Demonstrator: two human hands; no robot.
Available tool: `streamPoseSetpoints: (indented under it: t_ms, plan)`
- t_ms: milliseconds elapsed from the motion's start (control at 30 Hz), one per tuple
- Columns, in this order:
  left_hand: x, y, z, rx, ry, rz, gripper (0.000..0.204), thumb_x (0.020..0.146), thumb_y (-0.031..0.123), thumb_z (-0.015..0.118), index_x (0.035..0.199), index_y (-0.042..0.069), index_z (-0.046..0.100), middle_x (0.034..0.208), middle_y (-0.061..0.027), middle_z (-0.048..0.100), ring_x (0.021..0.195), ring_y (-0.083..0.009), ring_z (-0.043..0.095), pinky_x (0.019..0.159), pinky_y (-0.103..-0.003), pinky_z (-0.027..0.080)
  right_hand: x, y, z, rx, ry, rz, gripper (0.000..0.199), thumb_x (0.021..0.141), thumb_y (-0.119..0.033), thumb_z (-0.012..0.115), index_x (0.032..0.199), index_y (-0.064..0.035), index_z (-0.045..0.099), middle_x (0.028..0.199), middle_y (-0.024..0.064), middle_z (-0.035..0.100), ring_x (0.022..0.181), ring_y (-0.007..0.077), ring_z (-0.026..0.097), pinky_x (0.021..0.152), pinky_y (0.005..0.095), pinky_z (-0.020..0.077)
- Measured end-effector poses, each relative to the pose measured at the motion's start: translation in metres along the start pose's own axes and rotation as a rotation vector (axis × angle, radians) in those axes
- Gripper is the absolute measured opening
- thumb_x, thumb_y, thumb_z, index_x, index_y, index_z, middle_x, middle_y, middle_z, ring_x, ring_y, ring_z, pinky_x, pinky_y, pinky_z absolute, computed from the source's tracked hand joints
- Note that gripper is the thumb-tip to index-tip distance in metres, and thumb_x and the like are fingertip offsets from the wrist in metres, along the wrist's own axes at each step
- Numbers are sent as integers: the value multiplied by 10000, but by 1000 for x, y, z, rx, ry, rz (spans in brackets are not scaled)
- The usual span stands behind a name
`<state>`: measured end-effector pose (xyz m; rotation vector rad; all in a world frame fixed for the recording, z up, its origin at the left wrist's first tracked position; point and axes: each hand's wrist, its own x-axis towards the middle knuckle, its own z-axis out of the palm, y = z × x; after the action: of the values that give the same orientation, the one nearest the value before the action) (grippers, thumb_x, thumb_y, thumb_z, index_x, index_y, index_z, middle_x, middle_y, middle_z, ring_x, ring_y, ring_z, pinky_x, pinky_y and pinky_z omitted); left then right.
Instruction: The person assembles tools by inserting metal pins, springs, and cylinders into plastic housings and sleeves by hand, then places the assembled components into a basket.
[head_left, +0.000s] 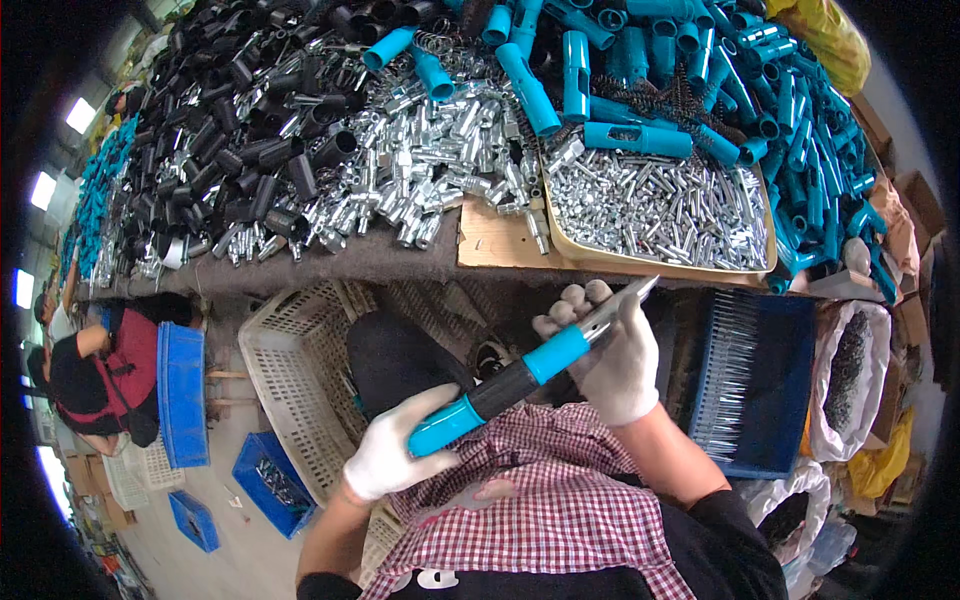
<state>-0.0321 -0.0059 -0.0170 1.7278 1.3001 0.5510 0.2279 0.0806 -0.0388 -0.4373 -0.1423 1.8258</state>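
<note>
A tube-shaped tool [503, 388], teal at both ends with a black middle section, lies slantwise above my lap. From its upper right end comes a bright metal shaft with a pointed tip. My left hand [395, 447], in a white glove, is closed round the lower teal end. My right hand [622, 368], gloved too, grips the metal shaft with the thumb across it, palm turned up and fingers curled. Beyond them on the bench, a cream tray [662, 268] holds small metal pins and fittings, with slotted teal tubes [640, 140] lying on its far edge.
Heaps of black sleeves [265, 195], silver metal fittings [440, 140] and teal tubes [800, 130] cover the bench. Below it stand a white plastic basket [285, 345], a blue crate [760, 462] with metal rods, and a white sack [835, 440]. Another person [85, 370] sits at far left.
</note>
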Motion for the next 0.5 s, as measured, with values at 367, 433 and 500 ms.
streamPoseSetpoints:
  t_ms: [367,433,500]
  plan:
    - [47,-33,50,49,-53,-147,648,762,136,706,1360,26,481,1251,-237,581,1168,-389,570,1005,-408,452,130,122,-270,-1452,357,481,277,912,-314,598,1033,-89,705,905,132,707,824,228,666,744,377,532]
    - [65,-31,66,127,-23,-153,595,763,153,725,1314,36,531,1169,-218,619,1078,-386,613,938,-411,492,137,137,-334,-2256,-224,165,291,860,-303,609,1082,-141,706,1028,172,707,947,326,680,779,393,548]
    - [56,-49,69,187,67,-179,537,757,198,745,1256,73,590,1120,-195,637,1014,-376,633,889,-418,513,135,161,-314,-1817,-95,598,355,952,-331,507,1091,-64,697,1090,177,694,970,325,679,819,388,550]
